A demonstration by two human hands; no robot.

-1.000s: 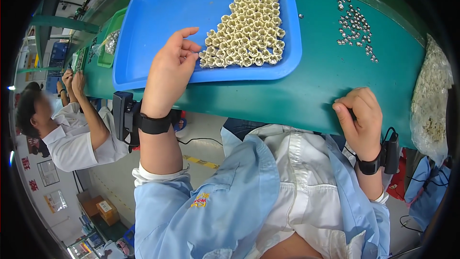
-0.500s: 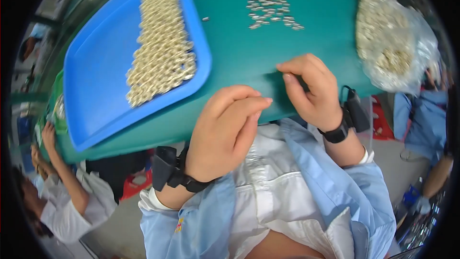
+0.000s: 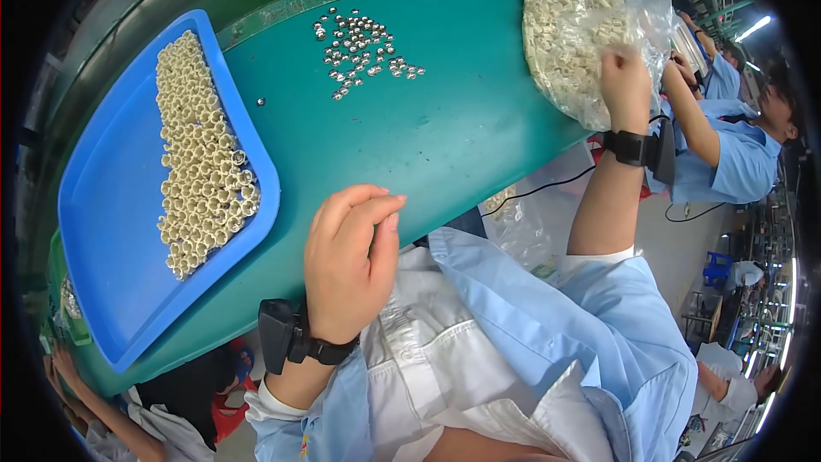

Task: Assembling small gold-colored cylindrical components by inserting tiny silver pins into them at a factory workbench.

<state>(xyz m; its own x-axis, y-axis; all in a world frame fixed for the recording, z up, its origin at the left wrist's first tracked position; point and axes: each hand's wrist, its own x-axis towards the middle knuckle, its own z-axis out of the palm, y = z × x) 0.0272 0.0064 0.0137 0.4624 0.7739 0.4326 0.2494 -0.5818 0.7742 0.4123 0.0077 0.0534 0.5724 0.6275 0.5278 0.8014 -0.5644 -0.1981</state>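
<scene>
At the back right, my right hand (image 3: 625, 90) reaches to a clear plastic bag (image 3: 568, 21) full of small cream ring-shaped parts. Its fingers are curled in at the bag, and the tips are hidden, so what they grip cannot be made out. My left hand (image 3: 352, 257) hovers over the near table edge. Its fingers are bent and drawn together with the thumb; the palm faces away and any small thing inside is out of sight. Further left, a blue tray (image 3: 115, 197) carries rows of the same cream rings (image 3: 201, 162), packed along its right side.
Small shiny metal balls or beads (image 3: 363, 43) lie scattered on the green tabletop (image 3: 410, 137), with one stray bead (image 3: 261, 102) near the tray. A black cable (image 3: 547, 185) runs by the table's near edge. Other people (image 3: 731, 133) sit at right and lower left.
My right hand has moved from above the table out to the right, to the bag. My view has turned right, so the tray and beads appear further left. My left hand keeps its closed pose.
</scene>
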